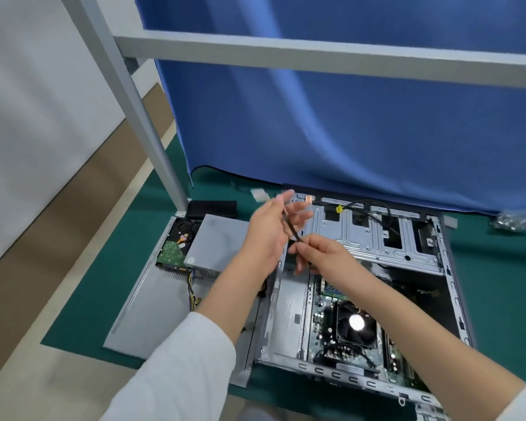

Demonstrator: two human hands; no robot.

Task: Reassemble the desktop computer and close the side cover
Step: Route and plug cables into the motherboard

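At the far left a grey metal post (146,126) rises from the corner of a green mat (82,305) that covers the table. On the mat lies the flat grey side cover (152,311), off the computer and just left of it. On the far end of that cover sit a hard drive (176,244), circuit board up, and a grey power supply box (216,244) touching its right side, with a bundle of wires (192,296) trailing out of the box toward the viewer.

Next comes the left hand (271,229), raised above the near edge of the power supply. Its fingers are curled round a thin black cable (293,230) — the upper end is blurred, so the exact grip is hard to read. Just right and lower, the right hand (319,253) pinches the same cable between thumb and fingertips.

Under both hands lies the open computer case (456,299) on its side. Its bare drive cage (374,238) is at the far end, and the motherboard with its black cooling fan (354,325) is nearer — a blue curtain (346,101) hangs behind it all.
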